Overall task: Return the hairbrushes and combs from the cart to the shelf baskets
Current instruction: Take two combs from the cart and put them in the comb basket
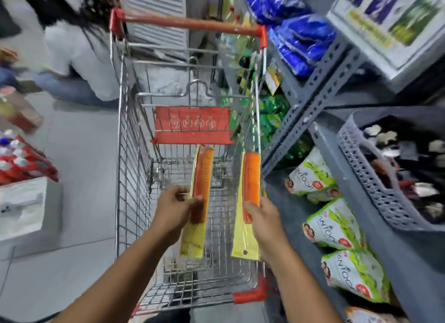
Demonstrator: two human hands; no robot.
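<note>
A wire shopping cart (130,154) with red trim stands in front of me, and its basket looks bare. Over it, my left hand (174,208) grips an orange comb on a yellow card (201,178). My right hand (262,216) grips a second orange comb on a yellow card (250,175), closer to the cart's right side. Both combs point away from me. To the right, a grey perforated shelf basket (368,175) holds several dark hair items, blurred.
Grey metal shelving (320,89) runs along the right, with green-and-white bags (334,224) on the lower shelf and blue packs (301,41) higher up. A person in a white top (79,57) crouches at the far left. Red-capped bottles (21,159) sit on a stand at left.
</note>
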